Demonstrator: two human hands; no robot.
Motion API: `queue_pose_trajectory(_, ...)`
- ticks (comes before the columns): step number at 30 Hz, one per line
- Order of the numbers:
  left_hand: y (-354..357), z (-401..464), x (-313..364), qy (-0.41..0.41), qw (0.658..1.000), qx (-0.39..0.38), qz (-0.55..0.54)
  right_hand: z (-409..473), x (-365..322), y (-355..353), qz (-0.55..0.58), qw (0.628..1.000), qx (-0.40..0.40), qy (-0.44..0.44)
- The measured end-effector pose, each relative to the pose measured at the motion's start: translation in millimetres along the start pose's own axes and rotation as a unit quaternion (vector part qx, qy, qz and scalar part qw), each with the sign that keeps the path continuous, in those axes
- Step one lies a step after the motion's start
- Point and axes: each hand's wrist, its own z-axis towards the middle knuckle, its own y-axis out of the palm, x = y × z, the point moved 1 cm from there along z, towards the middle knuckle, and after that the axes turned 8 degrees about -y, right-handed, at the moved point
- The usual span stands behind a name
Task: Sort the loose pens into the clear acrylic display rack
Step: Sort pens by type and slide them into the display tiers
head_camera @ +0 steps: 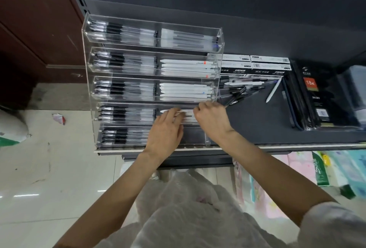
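white pens (pixel 183 113) in the acrylic rack (pixel 152 81), left hand (pixel 165 129) flat, right hand (pixel 213 118) pinching them

Loose pens (pixel 243 89) lie right of rack (pixel 152 81).

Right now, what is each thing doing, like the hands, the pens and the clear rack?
Left hand: fingers resting on white pens in the fourth tier's right bin.
Right hand: fingers curled at those same pens.
Clear rack: upright, tiers mostly filled.
Bottom right bin: empty.
Loose pens: scattered on the shelf, unsorted.
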Motion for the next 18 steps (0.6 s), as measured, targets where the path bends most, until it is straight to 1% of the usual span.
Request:
queue_pose_trajectory(2, 0, 1, -1, 0.002, 1.000, -0.012, 0.010, -4, 2, -3, 0.024, 0.999, 0.022, 0.006)
queue_pose_trajectory(3, 0, 1, -1, 0.002, 1.000, -0.017, 0.014, -8, 3, -7, 0.042, 0.998, 0.050, 0.009)
queue_pose_trajectory(5, -3, 1, -1, 0.007, 1.000, -0.013, 0.008, -22, 7, -13, 0.094, 0.986, 0.138, 0.026)
queue_pose_trajectory(7, -15, 1, 5, 0.021, 0.999, 0.021, -0.016, -46, 15, -14, 0.180, 0.956, 0.223, 0.063)
queue_pose_trajectory(9, -31, 2, 22, 0.051, 0.994, 0.082, -0.058, -75, 26, -12, 0.271, 0.915, 0.269, 0.132)
queue_pose_trajectory(11, -50, 2, 49, 0.089, 0.975, 0.163, -0.118, -103, 38, 1, 0.325, 0.878, 0.278, 0.215)
queue_pose_trajectory(12, -57, 1, 62, 0.103, 0.964, 0.195, -0.150, -113, 43, 11, 0.337, 0.865, 0.274, 0.252)
queue_pose_trajectory(13, -59, 1, 78, 0.113, 0.954, 0.210, -0.181, -124, 50, 25, 0.353, 0.847, 0.269, 0.293)
queue_pose_trajectory(15, -50, 7, 110, 0.127, 0.947, 0.200, -0.217, -142, 69, 56, 0.398, 0.791, 0.264, 0.381)
queue_pose_trajectory(16, -41, 13, 126, 0.129, 0.950, 0.184, -0.214, -148, 82, 71, 0.406, 0.776, 0.252, 0.412)
queue_pose_trajectory(17, -27, 21, 138, 0.126, 0.957, 0.164, -0.202, -152, 94, 85, 0.395, 0.779, 0.235, 0.426)
queue_pose_trajectory(18, -10, 32, 148, 0.118, 0.966, 0.141, -0.180, -153, 107, 98, 0.374, 0.795, 0.216, 0.426)
